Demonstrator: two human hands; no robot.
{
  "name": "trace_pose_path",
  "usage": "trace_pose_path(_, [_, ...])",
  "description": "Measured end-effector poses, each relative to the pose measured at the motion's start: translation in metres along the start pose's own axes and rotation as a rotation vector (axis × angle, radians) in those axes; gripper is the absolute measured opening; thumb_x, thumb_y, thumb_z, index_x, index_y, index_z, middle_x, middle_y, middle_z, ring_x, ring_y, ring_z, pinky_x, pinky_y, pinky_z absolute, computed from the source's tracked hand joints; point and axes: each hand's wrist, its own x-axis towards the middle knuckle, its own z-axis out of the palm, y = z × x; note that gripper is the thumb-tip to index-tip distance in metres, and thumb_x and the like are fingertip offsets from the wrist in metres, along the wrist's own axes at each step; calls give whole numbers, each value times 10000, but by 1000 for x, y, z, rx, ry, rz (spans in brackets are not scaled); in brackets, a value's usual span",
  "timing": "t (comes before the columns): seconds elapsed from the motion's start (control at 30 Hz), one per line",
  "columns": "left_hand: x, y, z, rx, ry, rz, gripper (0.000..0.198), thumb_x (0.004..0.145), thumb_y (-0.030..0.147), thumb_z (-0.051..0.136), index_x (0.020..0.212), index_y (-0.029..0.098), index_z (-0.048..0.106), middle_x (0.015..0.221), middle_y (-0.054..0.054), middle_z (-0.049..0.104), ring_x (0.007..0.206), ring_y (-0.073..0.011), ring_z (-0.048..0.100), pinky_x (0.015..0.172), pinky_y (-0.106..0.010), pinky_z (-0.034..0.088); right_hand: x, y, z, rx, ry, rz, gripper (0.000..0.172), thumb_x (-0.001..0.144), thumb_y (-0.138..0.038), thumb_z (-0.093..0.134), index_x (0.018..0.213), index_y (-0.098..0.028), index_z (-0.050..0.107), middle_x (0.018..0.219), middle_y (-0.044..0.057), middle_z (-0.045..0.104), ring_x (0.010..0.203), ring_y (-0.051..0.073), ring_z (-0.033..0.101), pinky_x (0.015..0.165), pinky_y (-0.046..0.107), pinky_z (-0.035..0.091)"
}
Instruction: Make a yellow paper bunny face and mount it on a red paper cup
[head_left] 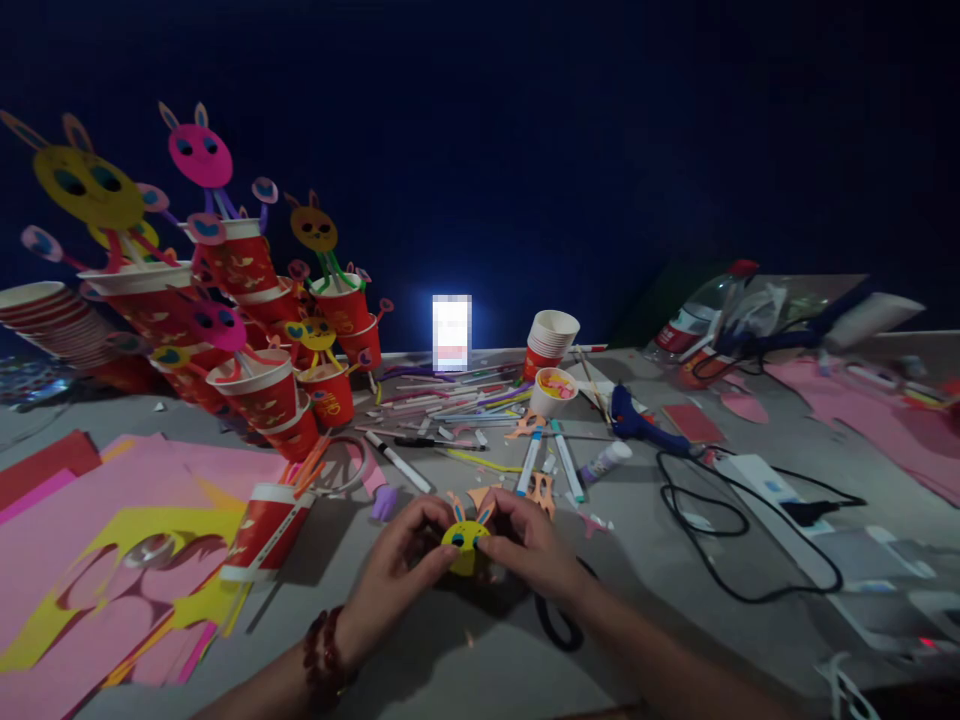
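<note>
A small yellow paper rabbit face [466,562] with blue eyes and two upright ears is held low over the grey table at the front. My left hand [409,550] pinches its left side, thumb on the front and fingers behind. At its right side, my right hand [529,548] grips it likewise, the thumb beside an eye and the fingers near the right ear. Scraps of orange paper [541,495] lie just beyond the hands. Two markers [567,462] and a white glue stick [606,462] lie beyond my right hand.
Red paper cups with finished rabbit figures [251,385] stand stacked at the left, above pink and yellow paper sheets [142,470]. A blue glue gun [645,425] and a power strip [780,520] with looping black cable lie right. A bottle [694,315] stands at the back right.
</note>
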Motion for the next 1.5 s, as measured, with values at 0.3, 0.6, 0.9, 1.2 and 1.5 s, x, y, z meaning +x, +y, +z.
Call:
trace_pose_path(0.3, [-3,-7,5,-64,-13,-77,213,872,366,640,846,184,533,817,-2,513,743,-137,469,670,-225,404,-3,7,5,56,-77,79,348,757,-481,704,790,-204,497,671,-46,494,550,102,487,502,216,463])
trace_pose_path(0.6, [-5,1,7,40,-94,-42,205,886,348,589,811,182,493,777,3,497,698,-132,452,629,-223,389,-1,-4,3,17,-105,-52,277,796,-417,690,893,-200,547,857,10,557,725,140,531,633,247,462])
trace_pose_path(0.9, [-3,1,4,216,-59,-21,132,878,293,583,827,173,557,800,-19,558,741,-161,505,671,-248,404,0,-2,6,-31,-85,-63,225,759,-372,671,752,-198,527,742,-11,514,663,138,489,582,235,407])
trace_pose_path(1.2, [-1,3,6,20,7,-57,171,849,332,661,868,181,584,834,-6,556,752,-148,498,678,-233,397,-2,3,12,90,11,-66,262,762,-415,691,764,-205,534,791,-1,501,696,143,473,554,225,437])
trace_pose_path(1.5, [-5,-7,6,-45,140,-141,240,799,392,717,863,183,618,792,11,561,728,-135,497,666,-214,420,-4,5,17,126,-21,-27,294,772,-437,707,779,-195,540,778,-7,495,656,124,460,515,207,422])
